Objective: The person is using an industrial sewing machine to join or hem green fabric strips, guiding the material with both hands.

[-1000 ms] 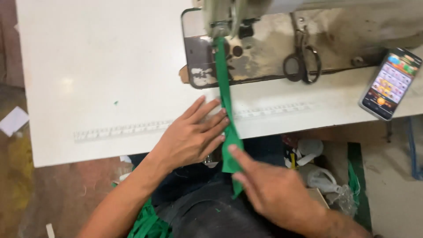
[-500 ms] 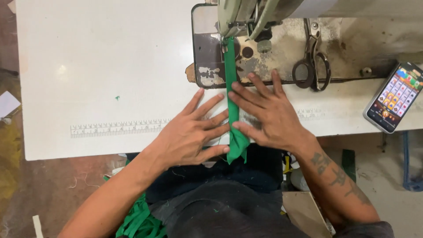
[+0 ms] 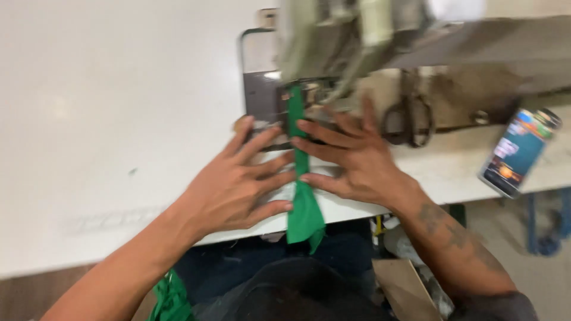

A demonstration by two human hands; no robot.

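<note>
A narrow green fabric strip (image 3: 300,178) lies flat on a white worktable (image 3: 119,119), running straight away from the person toward a sewing machine (image 3: 357,41); its far end sits under the machine's head, near the needle area, and its near end widens and droops over the table's front edge; the view is blurred, so the needle itself cannot be made out.

The left hand (image 3: 235,187) lies flat and open on the table, fingers spread, its fingertips pressing against the strip's left edge; it grips nothing.

The right hand (image 3: 351,160) is likewise open and spread, palm down, its fingertips touching the strip from the right side, just before the machine; it grips nothing either; the forearm behind it carries a dark tattoo.

A pair of scissors (image 3: 407,122) rests on the machine bed just beyond the right hand; a smartphone (image 3: 517,151) with a lit, colourful screen lies further right on the table, well apart from the hands; more green cloth (image 3: 169,297) hangs below the table by the left forearm.
</note>
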